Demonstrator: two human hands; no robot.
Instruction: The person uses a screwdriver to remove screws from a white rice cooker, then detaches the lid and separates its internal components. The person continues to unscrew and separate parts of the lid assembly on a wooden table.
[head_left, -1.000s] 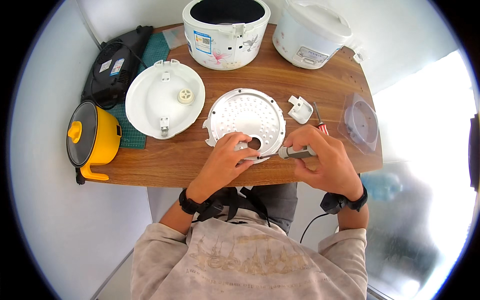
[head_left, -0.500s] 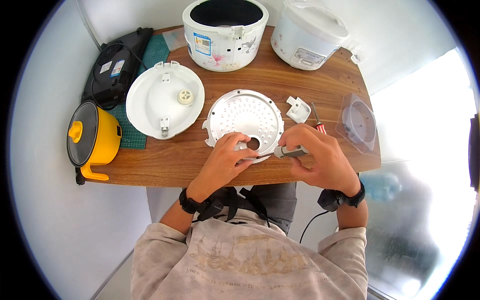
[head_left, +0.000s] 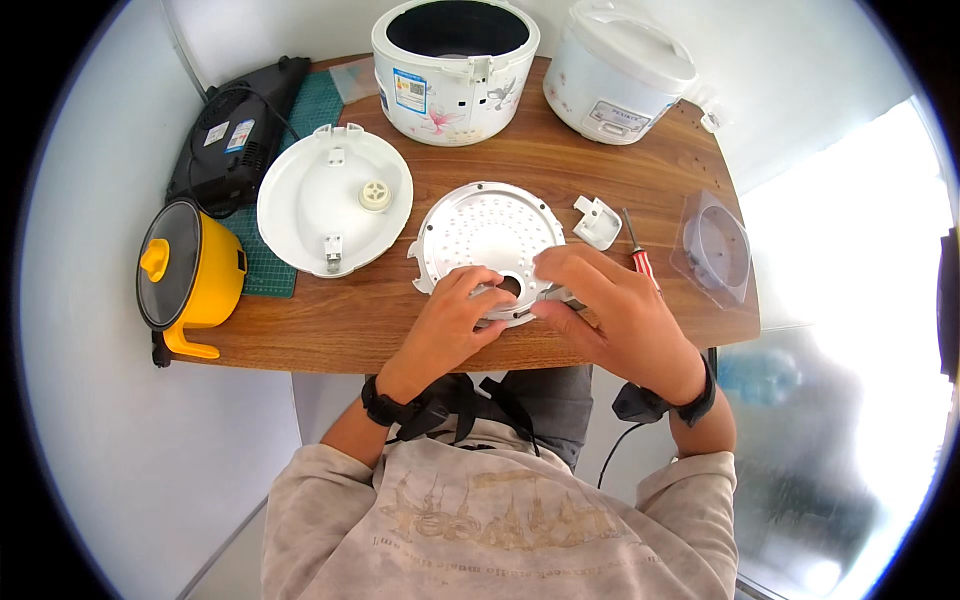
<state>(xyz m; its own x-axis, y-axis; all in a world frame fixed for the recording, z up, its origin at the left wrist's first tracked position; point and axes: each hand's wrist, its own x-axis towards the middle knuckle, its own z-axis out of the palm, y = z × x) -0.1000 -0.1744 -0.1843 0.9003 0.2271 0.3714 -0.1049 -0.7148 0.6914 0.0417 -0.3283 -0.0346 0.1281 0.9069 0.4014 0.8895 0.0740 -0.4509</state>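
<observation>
A round silver metal plate (head_left: 488,222) with raised dimples and a hole near its front lies in front of me. My left hand (head_left: 452,315) grips its near left edge, fingers on top beside the hole and thumb at the near rim. Over the plate's near right edge is my right hand (head_left: 625,310), its thumb and index finger apart at the tips. A grey-handled screwdriver (head_left: 561,294) shows between them, held in that hand and mostly hidden by the fingers. A small dark screw spot sits at the near rim.
The white lid shell (head_left: 300,215) lies left, near a yellow pot (head_left: 215,270) and black appliance (head_left: 225,150). Behind stand an opened rice cooker (head_left: 455,110) and a closed one (head_left: 620,75). Right are a white bracket (head_left: 598,224), red-handled screwdriver (head_left: 642,263) and clear plastic container (head_left: 718,250).
The screwdriver's tip has left the screw spot at the near rim, its handle turned back into my right hand. My right thumb and index finger have moved left. My left fingers have spread slightly.
</observation>
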